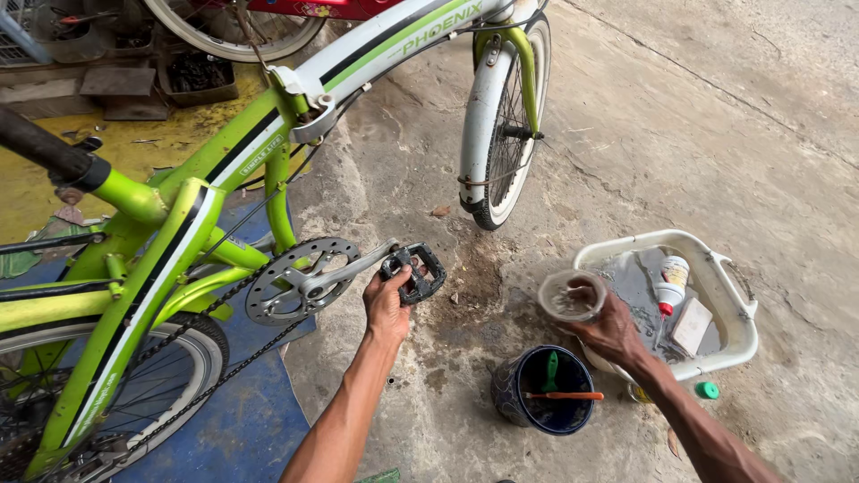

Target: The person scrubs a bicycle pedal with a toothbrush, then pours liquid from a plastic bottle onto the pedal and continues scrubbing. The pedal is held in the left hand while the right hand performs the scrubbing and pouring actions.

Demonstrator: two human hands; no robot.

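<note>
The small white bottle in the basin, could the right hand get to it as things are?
Probably yes, but not freely. The right hand already grips a clear plastic cup right at the white basin's rim, and the bottle lies uncovered just beyond it. The cup would need setting down first.

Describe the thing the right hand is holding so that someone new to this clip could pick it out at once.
Start at the white plastic tub on the concrete at right. At its left rim, the right hand holds a small clear round cup, mouth up. Unlike the dark blue pot below, it is see-through and has no brushes in it.
</note>
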